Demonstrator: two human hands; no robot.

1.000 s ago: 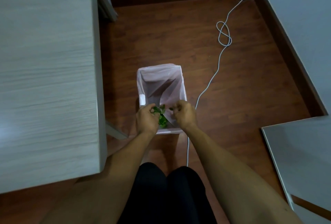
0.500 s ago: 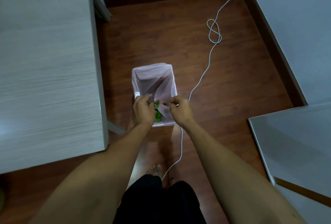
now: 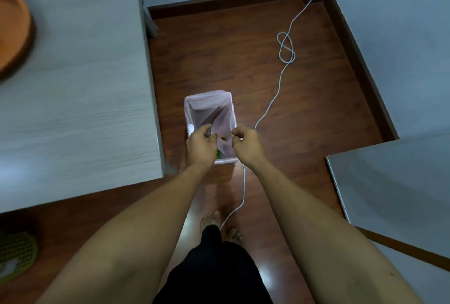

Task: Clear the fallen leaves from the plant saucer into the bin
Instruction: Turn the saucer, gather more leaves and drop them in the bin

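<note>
1. We look down from head height at a bin (image 3: 192, 109) lined with a pale pink bag, standing on a dark wooden floor (image 3: 219, 60) just below the centre of the view
2. Our left hand (image 3: 199, 144) hangs over the bin's near-left corner, fingers curled loosely inward with small gaps; green leaves (image 3: 218, 152) show just at its fingertips and lower in the bag, and we cannot tell whether any are pinched
3. Our right hand (image 3: 247, 144) hovers at the bin's 5 o'clock edge, thumb and forefinger tips pressed together, other fingers curled; nothing visible between them
4. At 10 o'clock, an orange saucer (image 3: 14, 28) sits on a pale table (image 3: 85, 84), well apart from the bin
5. A white cable (image 3: 280, 84) trails from 1 o'clock past the bin to our bare feet (image 3: 219, 225)
</note>
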